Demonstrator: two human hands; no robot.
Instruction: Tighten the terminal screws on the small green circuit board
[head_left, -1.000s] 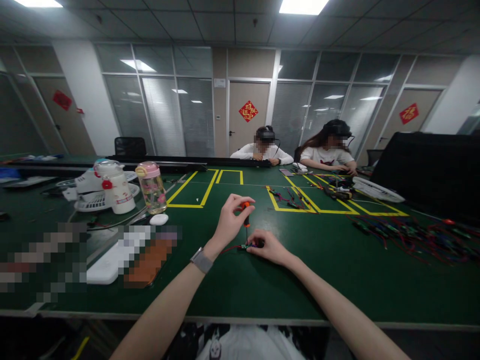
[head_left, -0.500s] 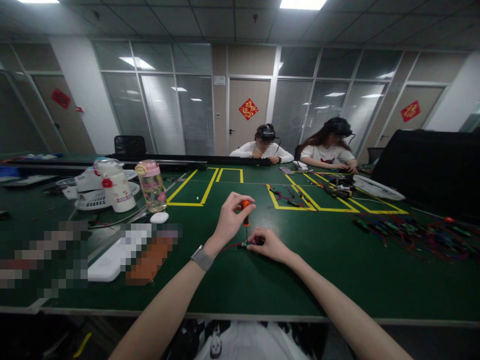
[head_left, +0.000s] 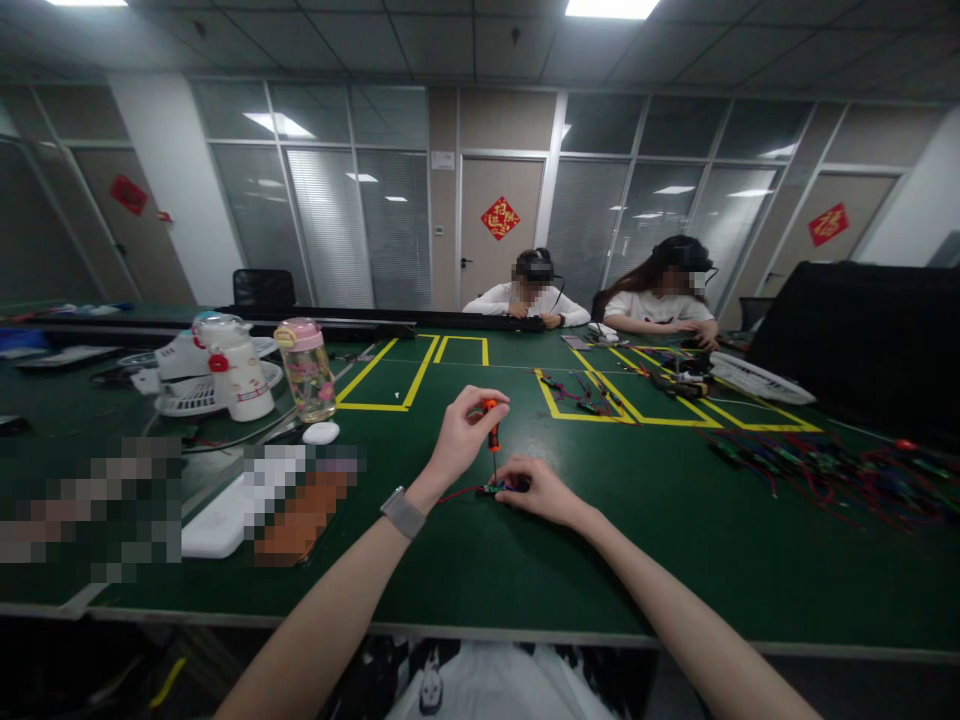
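Note:
In my left hand point(head_left: 466, 432) is an orange and black screwdriver point(head_left: 493, 436), gripped by its handle between thumb and fingers. It stands upright, its thin shaft pointing down at a small green terminal block point(head_left: 489, 490) on the table. Whether the tip sits in a screw is too small to tell. My right hand point(head_left: 538, 488) rests on the table with thumb and fingers closed around the right end of the block, hiding part of it. A red wire point(head_left: 457, 494) runs out from the block's left side.
On the left stand a white bottle point(head_left: 244, 380), a pink-lidded clear bottle point(head_left: 306, 375) and a white basket point(head_left: 187, 402). Wired parts point(head_left: 810, 470) lie heaped at right, with several more inside yellow tape outlines point(head_left: 551, 400). Two people point(head_left: 529, 295) sit across the green table point(head_left: 637, 560).
The view has shifted very slightly. Both hands stay in nearly the same place, with the screwdriver still upright over the terminal block.

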